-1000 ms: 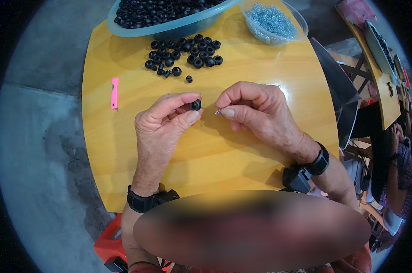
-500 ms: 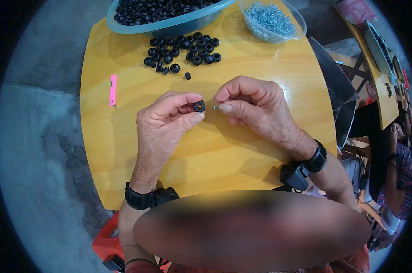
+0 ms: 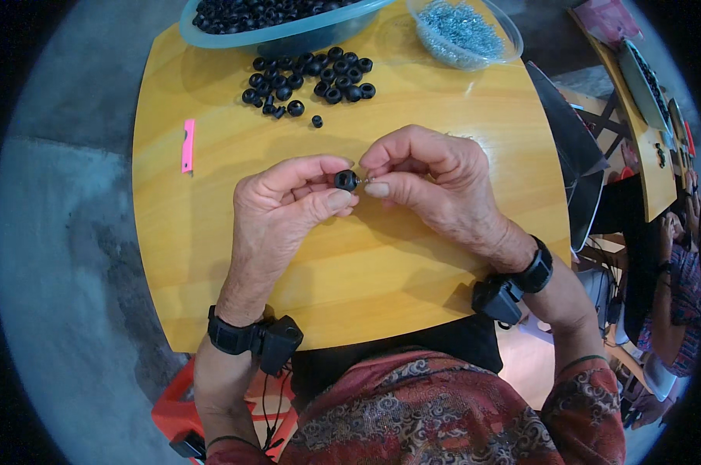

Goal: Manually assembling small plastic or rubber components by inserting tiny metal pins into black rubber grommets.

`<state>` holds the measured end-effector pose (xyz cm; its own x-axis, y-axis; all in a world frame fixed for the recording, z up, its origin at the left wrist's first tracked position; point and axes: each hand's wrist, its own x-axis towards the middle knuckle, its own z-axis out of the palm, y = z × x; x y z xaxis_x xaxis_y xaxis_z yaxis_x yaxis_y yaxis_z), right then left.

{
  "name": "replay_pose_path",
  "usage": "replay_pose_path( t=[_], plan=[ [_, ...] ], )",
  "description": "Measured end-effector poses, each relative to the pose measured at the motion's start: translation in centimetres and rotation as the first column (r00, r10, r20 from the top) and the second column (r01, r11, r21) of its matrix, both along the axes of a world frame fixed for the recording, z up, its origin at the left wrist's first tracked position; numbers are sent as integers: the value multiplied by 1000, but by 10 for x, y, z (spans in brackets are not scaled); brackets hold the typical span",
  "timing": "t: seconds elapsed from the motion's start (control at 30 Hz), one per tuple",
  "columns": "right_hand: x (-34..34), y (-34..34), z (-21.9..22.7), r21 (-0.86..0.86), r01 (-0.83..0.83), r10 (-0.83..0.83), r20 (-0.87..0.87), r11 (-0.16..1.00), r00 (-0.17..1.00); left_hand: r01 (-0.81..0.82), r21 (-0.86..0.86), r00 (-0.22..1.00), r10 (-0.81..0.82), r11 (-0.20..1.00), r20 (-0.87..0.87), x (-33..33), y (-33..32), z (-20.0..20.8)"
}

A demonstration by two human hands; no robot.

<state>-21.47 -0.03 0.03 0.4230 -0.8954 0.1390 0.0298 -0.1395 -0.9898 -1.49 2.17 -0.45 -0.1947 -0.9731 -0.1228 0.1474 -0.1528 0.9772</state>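
Note:
Thumb and fingers of my left hand [image 3: 277, 205] pinch a black, rounded, hollow plastic piece [image 3: 346, 180], its opening partly visible. Facing it, my right hand [image 3: 443, 178] is closed in a pinch on a thin silvery metal piece [image 3: 364, 181]. The metal piece's end meets the right side of the black piece; whether it has entered is too small to tell. Beyond my hands, several similar black pieces [image 3: 333, 95] lie loose on the yellow wooden table [image 3: 350, 287]. One small black piece [image 3: 317, 122] sits apart, nearest my fingers.
A big translucent blue tub [image 3: 288, 37] of black pieces stands at the far edge. To its right is a clear bowl [image 3: 512, 50] of small silvery parts. A pink-handled blade tool [image 3: 188, 147] lies at left. Another table [image 3: 651, 186] and a person's arm [image 3: 666, 248] are at far right.
My hands have come together, bringing the metal piece from a small gap to the black piece. The black piece has turned and shifted slightly right.

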Motion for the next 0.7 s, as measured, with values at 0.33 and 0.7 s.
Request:
replay_pose_path(
  t=[0.33, 0.7],
  plan=[
    [2, 0, 2, -288, 30, -73, -137, 957, 988, 69, 24, 998, -69, 997, -13, -2, 2, -1],
    [2, -2, -1, -101, -101, 95, -69, 990, 993, 159, -83, 987, -161, 984, -24, 0, 4, -2]
  ],
)
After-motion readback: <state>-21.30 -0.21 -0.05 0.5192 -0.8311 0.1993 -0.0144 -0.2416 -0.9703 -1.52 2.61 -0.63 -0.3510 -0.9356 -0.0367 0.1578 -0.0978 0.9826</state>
